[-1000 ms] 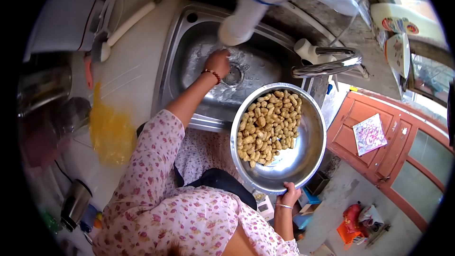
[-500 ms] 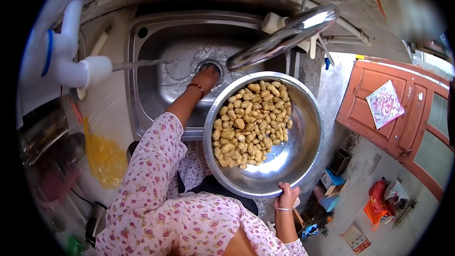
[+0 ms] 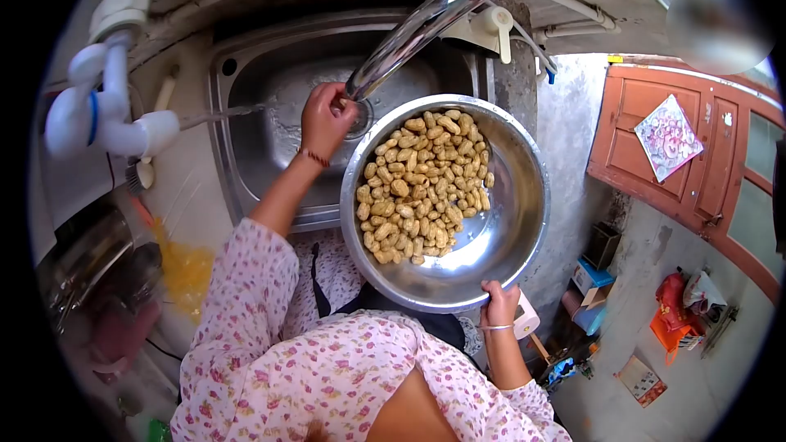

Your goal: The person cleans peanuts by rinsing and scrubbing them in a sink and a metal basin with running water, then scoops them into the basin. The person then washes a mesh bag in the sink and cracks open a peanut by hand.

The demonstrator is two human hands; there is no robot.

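A wide metal basin [image 3: 516, 221] is tilted in front of me, with wet unshelled peanuts [image 3: 422, 184] heaped toward its left side. My right hand [image 3: 499, 304] grips the basin's near rim, thumb over the edge. Above the steel sink [image 3: 246, 147], my left hand [image 3: 329, 121] is raised with its fingers curled together. Its fingertips appear beside the end of the chrome faucet [image 3: 426, 24]; whether they touch it or pinch something small, I cannot tell. The sink drain [image 3: 360, 119] is partly visible behind that hand.
From a white pipe [image 3: 155, 133] at the left, water runs into the sink. A yellow plastic bag [image 3: 184, 270] and a brush [image 3: 139, 176] lie on the left counter. To the right are a reddish door [image 3: 655, 139] and an orange bag [image 3: 675, 327] on the floor.
My left hand has come up out of the drain area, and its fingers have curled. My right hand still holds the basin rim. The whole view has shifted slightly.
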